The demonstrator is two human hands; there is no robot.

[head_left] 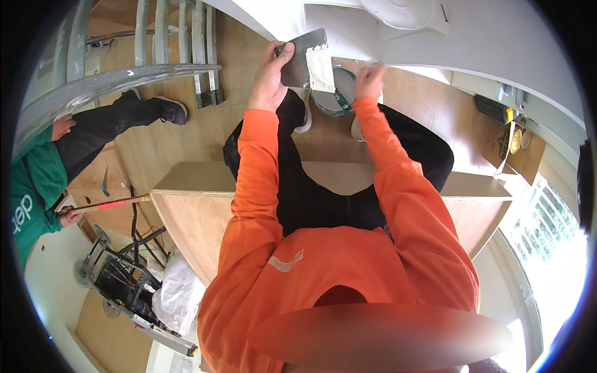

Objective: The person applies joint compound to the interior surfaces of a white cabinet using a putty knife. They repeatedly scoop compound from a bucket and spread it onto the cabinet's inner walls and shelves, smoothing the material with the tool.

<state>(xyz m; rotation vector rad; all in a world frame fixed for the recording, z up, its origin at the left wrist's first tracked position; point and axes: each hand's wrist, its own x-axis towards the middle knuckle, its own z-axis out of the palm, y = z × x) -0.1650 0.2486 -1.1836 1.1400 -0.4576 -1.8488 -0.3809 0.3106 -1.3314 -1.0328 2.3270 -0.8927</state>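
Note:
My left hand (pixel 268 76) grips a wide grey metal spreading blade (pixel 303 57), held up in front of me. A slab of white filler (pixel 321 69) sits on the blade's right end. My right hand (pixel 370 79) hovers just right of the blade with its fingers curled; whether anything is in it is hidden. Below both hands, a round bucket (pixel 341 94) with white paste stands on the wooden floor between my shoes. I sit on a plywood box (pixel 186 186) in orange sleeves and dark trousers.
At the left, a co-worker in a green top (pixel 34 186) and dark trousers holds a red-handled tool (pixel 106 204). A metal ladder (pixel 155 43) stands at the upper left. A cart with a white bag (pixel 177 292) is at the lower left. A cardboard box (pixel 507 146) and a window are on the right.

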